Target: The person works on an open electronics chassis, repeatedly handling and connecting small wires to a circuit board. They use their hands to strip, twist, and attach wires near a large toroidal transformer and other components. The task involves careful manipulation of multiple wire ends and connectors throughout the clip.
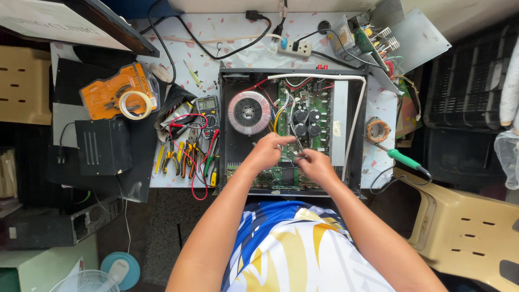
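An opened black amplifier chassis (230,108) lies on the table, with a round toroidal transformer (249,112) at its left and a green circuit board (316,111) with black capacitors in the middle. My left hand (266,152) hovers over the board's near part, fingers pinched on thin wires. My right hand (314,165) sits just beside it, pinching a small dark part or wire end against the board. What exactly the fingertips hold is too small to tell.
Pliers and screwdrivers (186,157) and a multimeter (208,110) lie left of the chassis. An orange case with tape (116,97) and a black box (102,146) sit further left. A green-handled soldering iron (405,160), a power strip (294,47) and a beige plastic stool (465,227) are to the right.
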